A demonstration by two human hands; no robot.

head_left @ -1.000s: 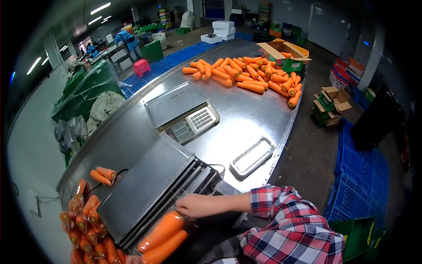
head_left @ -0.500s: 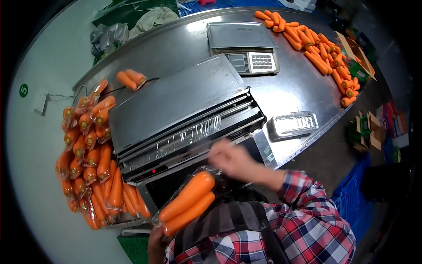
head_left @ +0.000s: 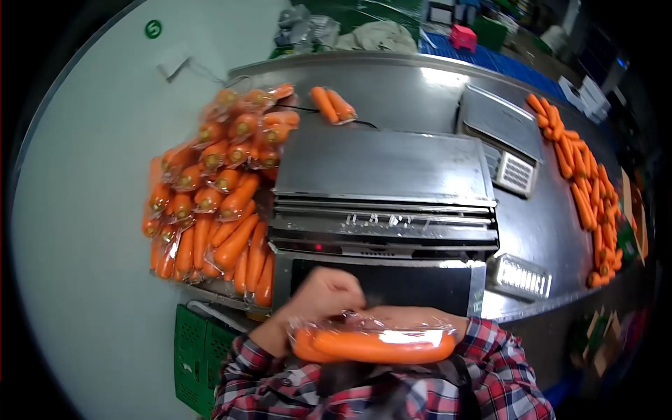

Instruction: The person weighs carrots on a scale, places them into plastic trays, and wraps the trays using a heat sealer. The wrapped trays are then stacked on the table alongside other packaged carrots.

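A pack of large carrots [head_left: 381,346] in clear plastic film lies level close to my body, above the front of the wrapping machine. My left hand [head_left: 325,294] is closed at the pack's far side, its fingers curled in by the film and slightly blurred. My right hand [head_left: 413,317] reaches in from the other side behind the pack, gripping it, with its fingers partly hidden by film and carrots. Beyond both hands sits the metal wrapping machine [head_left: 381,168], with a black plate [head_left: 413,280] at its front and a red light lit.
Many film-wrapped carrots [head_left: 210,189] are piled left of the machine, and one small pack [head_left: 332,105] lies behind it. Rightward are a scale [head_left: 500,126], a clear tray [head_left: 519,276] and loose carrots [head_left: 584,182]. A green crate [head_left: 199,357] stands below left.
The carrot pack has turned from slanted to level and moved right. My right hand came from the machine's front to the pack; my left hand rose into view. The camera view turned left.
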